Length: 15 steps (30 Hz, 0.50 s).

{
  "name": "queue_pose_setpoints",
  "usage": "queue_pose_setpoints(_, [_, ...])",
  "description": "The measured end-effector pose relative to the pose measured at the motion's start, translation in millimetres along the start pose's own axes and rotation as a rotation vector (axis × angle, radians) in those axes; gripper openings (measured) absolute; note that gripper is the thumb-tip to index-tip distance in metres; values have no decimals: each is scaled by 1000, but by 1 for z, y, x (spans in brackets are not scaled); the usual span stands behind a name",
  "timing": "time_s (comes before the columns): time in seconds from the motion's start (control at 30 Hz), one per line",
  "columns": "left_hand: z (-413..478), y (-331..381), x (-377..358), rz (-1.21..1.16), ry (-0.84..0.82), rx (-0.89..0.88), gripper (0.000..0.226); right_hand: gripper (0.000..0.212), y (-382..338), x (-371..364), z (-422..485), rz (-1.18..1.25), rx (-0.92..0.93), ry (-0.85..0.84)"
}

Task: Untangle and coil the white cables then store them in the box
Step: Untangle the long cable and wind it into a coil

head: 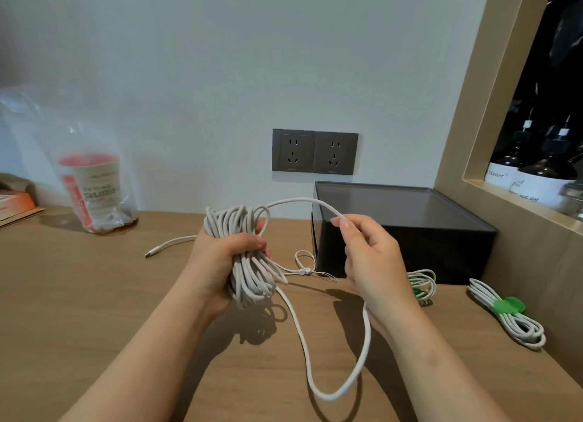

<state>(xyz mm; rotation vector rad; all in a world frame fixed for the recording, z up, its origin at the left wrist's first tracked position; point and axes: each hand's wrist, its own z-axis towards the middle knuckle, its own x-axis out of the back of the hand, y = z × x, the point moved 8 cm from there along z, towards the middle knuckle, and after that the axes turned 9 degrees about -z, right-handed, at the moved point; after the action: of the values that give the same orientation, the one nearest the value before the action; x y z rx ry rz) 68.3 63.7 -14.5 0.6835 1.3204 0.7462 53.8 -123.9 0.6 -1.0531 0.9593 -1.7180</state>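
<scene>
Left hand [227, 257], left of the black box [410, 232] and raised over the table [126, 311]: fingers and thumb wrapped tight round the middle of a many-turn white cable coil [249, 270].

Right hand [372, 257], in front of the box's left front corner: thumb and index pinch one loose strand [303, 200] that arcs over from the coil top. Other fingers loosely curled. The same strand hangs in a long loop [331, 396] below the hands, well in front of the box.

Plug end [151, 252] lies flat on the table, far left of the box.

A thin cord with a small toggle [304, 267] lies against the box's left front edge.

Box sits against the wall, flat dark top. In front of it are two coiled white cables: one tied bundle [422, 282], half hidden by the right hand, and one with a green tie [508, 311] off the right front corner.

Twin wall sockets [315, 151] are above the box.

Writing: the bottles [542, 181] in the niche right of the box read "Master" and "LIQUID SOAP". The cup in the plastic bag [91, 188], far left, has print too blurred to read.
</scene>
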Motion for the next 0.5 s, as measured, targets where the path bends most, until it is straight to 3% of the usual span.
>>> queue_pose_setpoints(0.27, [3, -1, 7, -21, 100, -40, 16, 27, -19, -29, -17, -299, 238, -181])
queue_pose_setpoints(0.4, [4, -1, 9, -25, 130, -67, 65, 29, -18, -42, -22, -470, 318, -243])
queue_pose_setpoints(0.5, [3, 1, 9, 6, 134, -117, 87, 26, -21, -49, -28, -598, 405, -262])
